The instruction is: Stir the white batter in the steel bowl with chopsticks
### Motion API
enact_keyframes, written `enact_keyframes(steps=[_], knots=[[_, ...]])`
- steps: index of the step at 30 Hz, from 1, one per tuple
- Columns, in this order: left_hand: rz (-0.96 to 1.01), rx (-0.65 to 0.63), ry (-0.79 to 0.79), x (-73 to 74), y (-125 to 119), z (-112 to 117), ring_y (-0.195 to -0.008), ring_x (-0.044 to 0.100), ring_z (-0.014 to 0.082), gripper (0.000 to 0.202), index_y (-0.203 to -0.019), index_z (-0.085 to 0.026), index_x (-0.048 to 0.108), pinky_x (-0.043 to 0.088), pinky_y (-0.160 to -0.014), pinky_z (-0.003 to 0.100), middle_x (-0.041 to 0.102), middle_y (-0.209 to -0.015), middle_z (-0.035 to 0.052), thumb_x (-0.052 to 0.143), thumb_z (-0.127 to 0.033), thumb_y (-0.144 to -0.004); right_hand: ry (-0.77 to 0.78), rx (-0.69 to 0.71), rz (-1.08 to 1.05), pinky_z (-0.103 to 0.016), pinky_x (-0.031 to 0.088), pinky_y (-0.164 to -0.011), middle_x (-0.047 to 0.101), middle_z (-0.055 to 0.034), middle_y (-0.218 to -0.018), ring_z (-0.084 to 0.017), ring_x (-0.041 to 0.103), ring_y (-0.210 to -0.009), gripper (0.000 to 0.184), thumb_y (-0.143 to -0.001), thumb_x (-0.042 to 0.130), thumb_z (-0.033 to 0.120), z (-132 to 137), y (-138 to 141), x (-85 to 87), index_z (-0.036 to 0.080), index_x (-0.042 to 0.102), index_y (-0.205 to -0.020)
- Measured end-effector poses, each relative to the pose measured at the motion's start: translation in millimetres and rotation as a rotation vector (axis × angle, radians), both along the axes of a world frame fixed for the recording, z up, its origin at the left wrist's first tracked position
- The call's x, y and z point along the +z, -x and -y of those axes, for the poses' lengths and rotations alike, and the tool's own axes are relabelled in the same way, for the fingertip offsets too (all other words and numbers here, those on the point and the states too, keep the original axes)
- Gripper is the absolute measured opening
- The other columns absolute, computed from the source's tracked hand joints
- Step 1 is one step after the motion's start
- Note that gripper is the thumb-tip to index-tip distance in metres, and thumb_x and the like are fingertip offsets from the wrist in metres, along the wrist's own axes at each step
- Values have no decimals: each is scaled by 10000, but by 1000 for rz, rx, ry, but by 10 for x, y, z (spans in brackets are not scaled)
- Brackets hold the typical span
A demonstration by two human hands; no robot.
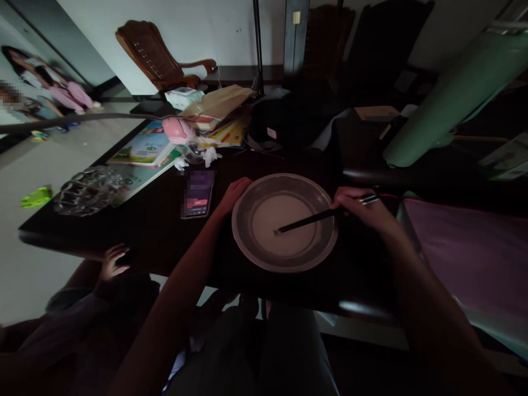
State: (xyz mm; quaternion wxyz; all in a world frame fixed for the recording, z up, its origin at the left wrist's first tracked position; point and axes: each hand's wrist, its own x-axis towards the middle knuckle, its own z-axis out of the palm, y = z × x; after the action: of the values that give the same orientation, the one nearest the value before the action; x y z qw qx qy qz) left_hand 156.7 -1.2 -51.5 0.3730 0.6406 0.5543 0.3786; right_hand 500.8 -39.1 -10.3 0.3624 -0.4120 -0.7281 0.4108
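Observation:
A round metal basin [243, 242] stands on the dark table, with a pale, milky-looking layer [284, 212] across its bottom. On its upper left rim, my left hand [236, 195] is closed, fingers partly hidden by the basin edge. My right hand [358, 206] is wrapped round black chopsticks [307, 221] with shiny bands at the top end. Their lower tips reach into the pale layer near the basin's middle. Dim light hides whether that layer is liquid or batter.
Left of the basin lies a phone [198, 192], with books [142, 146] and a clear glass dish [88, 190] beyond. A black bag [284, 121] sits behind. At right are a green cylinder [445, 104] and a pinkish case [466, 242]. Another person's hand [114, 262] is at the lower left.

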Motion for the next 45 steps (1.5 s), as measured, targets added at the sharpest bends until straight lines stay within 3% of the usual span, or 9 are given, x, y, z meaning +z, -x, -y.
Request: enact_keyframes(steps=[3, 6, 8, 14, 21, 27, 33, 39, 45], knots=[[28, -4, 23, 4, -3, 2, -750, 507, 157, 318, -730, -181, 564, 438, -725, 260, 548, -761, 10, 409, -415, -880, -46, -27, 37, -255, 397, -546, 580, 3, -611, -126, 522, -580, 361, -845, 635, 538, 3, 51, -3, 212, 754, -748], [22, -7, 19, 27, -2, 1, -765, 499, 153, 316, -729, -172, 565, 433, -749, 255, 538, -758, 10, 406, -400, -881, -65, -275, -72, -253, 393, -533, 593, -9, -619, -130, 525, -579, 411, -837, 629, 566, -39, -81, -9, 205, 728, -668], [24, -10, 25, 41, 6, 0, -774, 497, 156, 318, -729, -173, 569, 435, -739, 251, 539, -754, 11, 413, -407, -878, -81, -351, -139, -252, 379, -507, 588, -18, -617, -138, 527, -581, 465, -809, 637, 609, -51, -151, -6, 204, 701, -590], [35, -41, 15, 16, 64, -18, -777, 509, 167, 341, -726, -178, 584, 445, -712, 256, 570, -750, 18, 439, -452, -868, -72, -3, 3, -267, 407, -583, 573, -13, -656, -140, 530, -621, 438, -859, 591, 584, 7, 58, 0, 203, 750, -710], [84, -26, 32, -22, 100, -26, -732, 503, 162, 380, -721, -172, 587, 441, -695, 273, 550, -725, 1, 450, -504, -845, -85, -294, -112, -268, 406, -557, 557, -17, -611, -155, 525, -606, 511, -821, 583, 636, -68, -66, -35, 204, 667, -562], [73, -49, 22, 49, 92, 12, -725, 491, 161, 394, -705, -180, 580, 428, -712, 271, 540, -720, -1, 448, -532, -824, -96, -30, -38, -277, 426, -602, 587, -21, -666, -155, 541, -640, 442, -857, 578, 578, -27, 93, -52, 205, 734, -676], [41, -43, 10, 37, 98, 3, -789, 503, 188, 370, -705, -198, 566, 432, -718, 276, 560, -740, 21, 460, -537, -808, -82, -243, -127, -269, 426, -569, 549, -17, -640, -163, 533, -637, 497, -841, 550, 633, -95, -6, -76, 214, 679, -608], [32, -60, 3, 70, 100, 36, -776, 501, 185, 367, -679, -202, 532, 433, -739, 286, 559, -743, 20, 435, -524, -826, -68, -86, -83, -274, 428, -589, 589, -18, -656, -162, 548, -645, 427, -824, 609, 580, -67, 110, -111, 205, 719, -652], [64, -38, 35, 62, 88, 36, -743, 485, 176, 402, -703, -196, 545, 425, -728, 291, 523, -721, 2, 418, -560, -818, -69, -237, -143, -271, 422, -578, 539, -17, -643, -164, 529, -644, 491, -864, 525, 596, -118, -10, -132, 208, 652, -591]])
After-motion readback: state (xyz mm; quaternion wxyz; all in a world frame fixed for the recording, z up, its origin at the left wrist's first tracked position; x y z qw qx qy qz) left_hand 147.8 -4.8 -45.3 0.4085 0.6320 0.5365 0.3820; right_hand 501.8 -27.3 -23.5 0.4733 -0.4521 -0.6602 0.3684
